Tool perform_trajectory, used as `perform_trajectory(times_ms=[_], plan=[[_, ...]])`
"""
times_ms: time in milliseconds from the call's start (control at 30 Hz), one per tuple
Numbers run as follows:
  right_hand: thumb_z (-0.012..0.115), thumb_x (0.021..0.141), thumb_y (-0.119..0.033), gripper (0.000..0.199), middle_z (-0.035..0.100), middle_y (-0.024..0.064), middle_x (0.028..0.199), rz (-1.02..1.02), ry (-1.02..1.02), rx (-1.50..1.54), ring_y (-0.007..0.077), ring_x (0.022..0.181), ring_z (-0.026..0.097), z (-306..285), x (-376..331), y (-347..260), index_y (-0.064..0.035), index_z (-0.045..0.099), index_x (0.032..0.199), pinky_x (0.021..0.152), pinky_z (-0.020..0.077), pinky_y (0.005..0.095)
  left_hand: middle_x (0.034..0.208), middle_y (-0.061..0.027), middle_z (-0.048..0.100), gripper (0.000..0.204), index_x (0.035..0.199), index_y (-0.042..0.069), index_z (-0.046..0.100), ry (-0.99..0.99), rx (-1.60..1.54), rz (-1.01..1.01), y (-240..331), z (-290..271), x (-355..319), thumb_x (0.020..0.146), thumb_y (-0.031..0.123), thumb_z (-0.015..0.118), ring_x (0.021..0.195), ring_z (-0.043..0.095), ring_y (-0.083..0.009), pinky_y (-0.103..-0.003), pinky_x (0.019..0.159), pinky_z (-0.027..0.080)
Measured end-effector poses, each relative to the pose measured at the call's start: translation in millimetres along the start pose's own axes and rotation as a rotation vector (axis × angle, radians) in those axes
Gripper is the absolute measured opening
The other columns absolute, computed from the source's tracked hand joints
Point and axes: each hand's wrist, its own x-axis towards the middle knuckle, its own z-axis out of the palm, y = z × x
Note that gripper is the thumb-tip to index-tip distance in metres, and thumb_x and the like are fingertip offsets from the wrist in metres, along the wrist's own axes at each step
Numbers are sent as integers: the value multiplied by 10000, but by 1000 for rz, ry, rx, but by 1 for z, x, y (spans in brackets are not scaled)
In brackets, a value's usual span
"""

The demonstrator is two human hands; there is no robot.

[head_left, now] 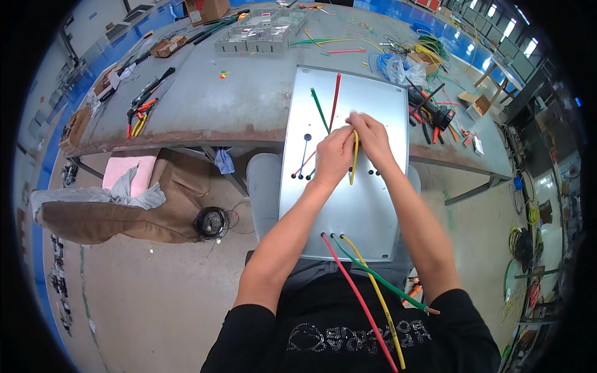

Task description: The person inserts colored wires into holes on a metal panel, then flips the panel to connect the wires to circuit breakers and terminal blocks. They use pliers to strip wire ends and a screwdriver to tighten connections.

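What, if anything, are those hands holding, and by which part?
A yellow wire, apparently by its upper part, where the left hand and right hand meet; which one grips it is unclear.

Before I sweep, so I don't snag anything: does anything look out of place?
Yes: a black coil lies loose on the floor at left. It looks odd there because other wires lie up on the bench.

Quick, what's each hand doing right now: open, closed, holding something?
Left hand: closed, seemingly pinching the upper yellow wire.
Right hand: fingers bent beside that wire, tips blurred; grip can't be told.
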Motion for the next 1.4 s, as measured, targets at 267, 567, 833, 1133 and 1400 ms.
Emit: perform_trajectory(times_ms=[267, 567, 833, 1133, 1400], plan=[[657, 1087, -496, 507, 702, 38, 801, 280, -213, 232, 109, 687, 641, -20, -52, -3, -33, 734, 894, 651, 526, 252, 995, -166, 777, 198, 1182, 20, 768, -27, 76, 92, -2, -4, -1, 1018, 53, 662, 827, 753, -311, -379, 742, 583], [616, 1117, -395, 405, 707, 33, 821, 366, -410, 231, 106, 651, 625, -35, -40, -17, -50, 719, 931, 594, 494, 262, 974, -119, 769, 164, 1172, 105, 751, -96, 136, 46, -4, -9, 3, 1035, 145, 669, 821, 741, -357, -432, 695, 576], [764, 1015, -113, 165, 702, 10, 848, 277, -708, 12, 86, 690, 648, -65, -58, -23, 10, 705, 1108, 645, 540, 242, 963, -185, 785, 214, 1135, 63, 783, -157, 139, -183, 17, -23, 3, 1038, 235, 699, 852, 752, -392, -449, 744, 586], [753, 1024, -99, 128, 703, 26, 885, 13, -514, -58, 87, 749, 653, -42, -59, 5, 15, 714, 1068, 698, 560, 249, 1082, -76, 755, 245, 1199, -31, 753, -477, -255, -400, -11, -55, -10, 1054, 159, 699, 971, 722, -146, -299, 835, 596], [779, 985, -67, 123, 729, 35, 906, -179, -348, -66, 102, 776, 664, -30, -51, 18, 18, 760, 1072, 716, 554, 276, 1124, -109, 775, 267, 1251, -33, 744, -531, -162, -365, -2, -58, -13, 1025, 96, 685, 1017, 737, -176, -322, 923, 589]])
